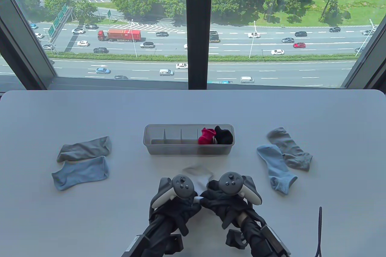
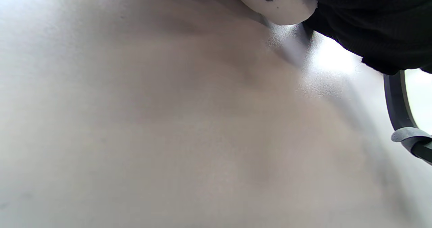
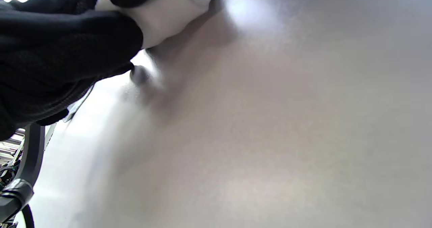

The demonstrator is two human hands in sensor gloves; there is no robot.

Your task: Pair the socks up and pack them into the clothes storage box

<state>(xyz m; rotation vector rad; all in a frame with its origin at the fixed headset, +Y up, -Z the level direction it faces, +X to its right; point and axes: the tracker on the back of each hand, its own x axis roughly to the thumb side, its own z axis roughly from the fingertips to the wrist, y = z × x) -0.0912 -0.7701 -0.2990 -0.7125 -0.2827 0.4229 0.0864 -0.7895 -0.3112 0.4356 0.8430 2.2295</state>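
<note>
My hands: left hand (image 1: 178, 198) and right hand (image 1: 223, 198), low centre of the frame, fingers clamped from both sides on the white socks (image 1: 199, 178), which are bunched between them just above the table (image 1: 90, 112).
Risk: the soft knit could spring open if I ease off, since only my pinch holds the bundle together (I can't see whether both socks are caught).
Risk at the box: a loose bundle may snag a thin divider or spill into the neighbouring slot.
White socks: limp, smooth, rounded where folded.
Mid-frame left: a grey sock (image 1: 86, 148) and a light blue sock (image 1: 81, 172), flat, ribbed at the cuffs.
Mid-frame right: their likely mates, another light blue sock (image 1: 276, 166) and another grey sock (image 1: 289, 148), overlapping.
Farther, centre: clear storage box (image 1: 169, 148), rigid translucent plastic, with a red pair (image 1: 206, 136) and a black pair (image 1: 224, 136) balled in its right end.
</note>
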